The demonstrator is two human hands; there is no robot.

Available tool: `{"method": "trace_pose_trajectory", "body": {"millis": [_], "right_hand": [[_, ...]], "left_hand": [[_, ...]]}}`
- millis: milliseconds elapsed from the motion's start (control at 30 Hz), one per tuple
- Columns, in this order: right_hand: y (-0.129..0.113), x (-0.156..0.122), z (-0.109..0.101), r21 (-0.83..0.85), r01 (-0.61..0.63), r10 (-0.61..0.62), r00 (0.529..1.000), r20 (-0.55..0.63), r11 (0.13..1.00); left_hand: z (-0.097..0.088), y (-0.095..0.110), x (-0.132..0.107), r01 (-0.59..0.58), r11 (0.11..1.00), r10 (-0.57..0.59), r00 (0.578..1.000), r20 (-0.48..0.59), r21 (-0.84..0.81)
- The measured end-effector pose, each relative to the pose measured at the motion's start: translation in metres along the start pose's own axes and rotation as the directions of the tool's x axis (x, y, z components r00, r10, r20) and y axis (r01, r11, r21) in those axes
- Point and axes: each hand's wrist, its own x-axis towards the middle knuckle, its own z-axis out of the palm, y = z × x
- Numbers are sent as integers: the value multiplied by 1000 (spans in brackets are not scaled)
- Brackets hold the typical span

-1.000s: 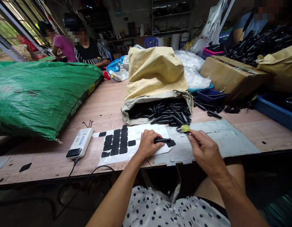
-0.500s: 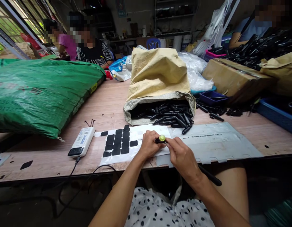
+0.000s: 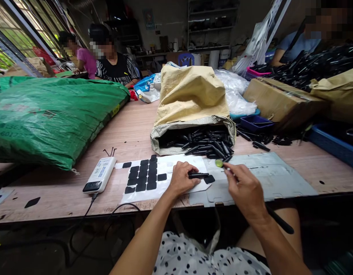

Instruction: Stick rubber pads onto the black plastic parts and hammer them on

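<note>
White sheet (image 3: 165, 191) of black rounded-square patches (image 3: 142, 179) lies near left; over its right end, the person's left hand (image 3: 182, 178) has a slim black tube (image 3: 199, 175) gripped. Further right, the right hand (image 3: 245, 191)'s pinching some tool with a round yellow-green tip (image 3: 219, 163).

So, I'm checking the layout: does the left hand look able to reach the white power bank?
Probably yes: nothing tall stands between the left hand and the power bank, though the hand holds a slim black tube.
</note>
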Motion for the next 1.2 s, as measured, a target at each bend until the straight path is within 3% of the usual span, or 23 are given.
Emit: {"method": "trace_pose_trajectory", "body": {"millis": [133, 267, 467, 600, 733, 833, 933, 1067, 1200], "right_hand": [[50, 15, -19, -256, -211, 183, 974, -130, 943], [90, 19, -22, -393, -358, 329, 934, -143, 847], [106, 11, -4, -442, -347, 284, 937, -204, 828], [97, 6, 0, -431, -305, 198, 941, -274, 849], [71, 9, 2, -322, -213, 125, 954, -274, 923], [39, 13, 9, -132, 17, -33, 992, -125, 991], [6, 13, 22, 69, 190, -194, 980, 42, 979], [-21, 8, 37, 118, 253, -274, 933, 232, 960], [-22, 5, 43, 131, 231, -260, 919, 296, 964]], "left_hand": [[-2, 2, 1, -1, 1000, 1, 1000, 9, 1], [-2, 2, 1, -7, 1000, 7, 1000, 11, 10], [-2, 1, 0, -5, 1000, 5, 1000, 11, 2], [-2, 2, 0, -1, 1000, 2, 1000, 9, -10], [-2, 1, 0, -23, 999, 23, 1000, -12, -33], [-1, -1, 0, -40, 999, 39, 999, -20, -34], [-1, -2, 0, -55, 998, 54, 998, -25, -36], [-2, -2, -1, -72, 995, 69, 997, -44, -70], [-4, -2, -1, -71, 992, 66, 997, -47, -101]]}}
